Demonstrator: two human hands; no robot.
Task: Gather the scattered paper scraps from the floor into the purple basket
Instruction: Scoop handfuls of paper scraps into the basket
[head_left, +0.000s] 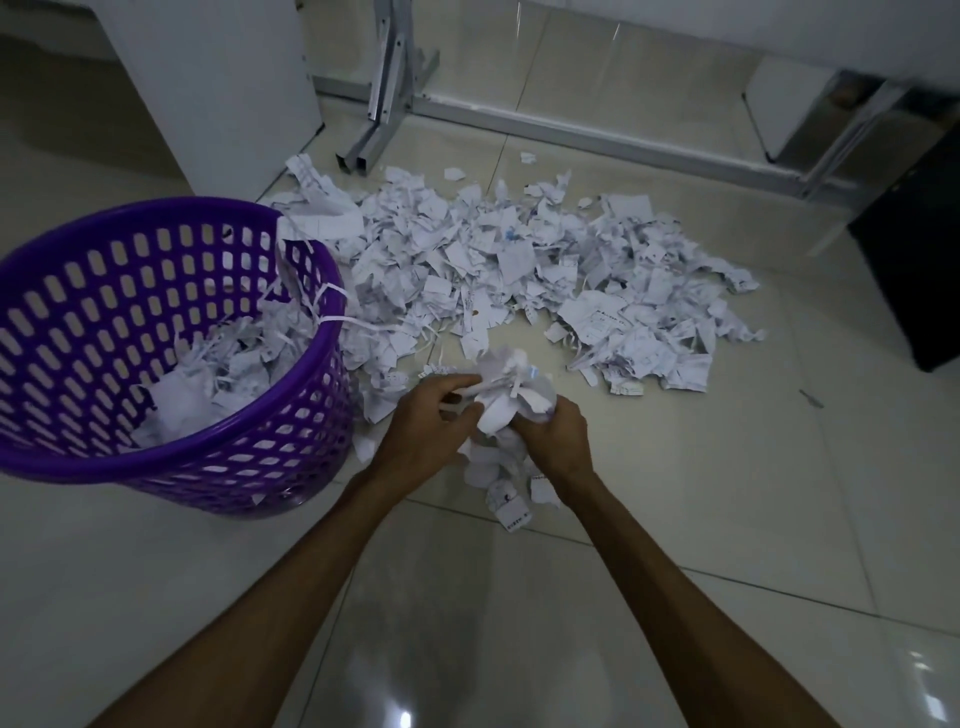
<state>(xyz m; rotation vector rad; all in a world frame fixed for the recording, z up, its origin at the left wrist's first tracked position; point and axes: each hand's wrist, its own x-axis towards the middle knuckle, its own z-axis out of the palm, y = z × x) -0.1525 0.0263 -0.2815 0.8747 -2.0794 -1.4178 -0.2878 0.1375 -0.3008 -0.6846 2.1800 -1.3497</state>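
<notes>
A wide pile of torn white paper scraps (519, 270) covers the tiled floor in the middle of the head view. The purple basket (171, 457) stands at the left, perforated and partly filled with scraps, with strips hanging over its right rim. My left hand (421, 426) and my right hand (556, 436) meet at the pile's near edge. Together they grip a bunch of scraps (506, 395) held between them, just right of the basket. A few loose scraps (511, 506) lie below my hands.
A metal table leg and floor rail (384, 98) stand behind the pile. A white panel (218, 88) rises at the back left. A dark object (919, 280) sits at the right edge. Bare glossy tiles (467, 623) stretch toward me.
</notes>
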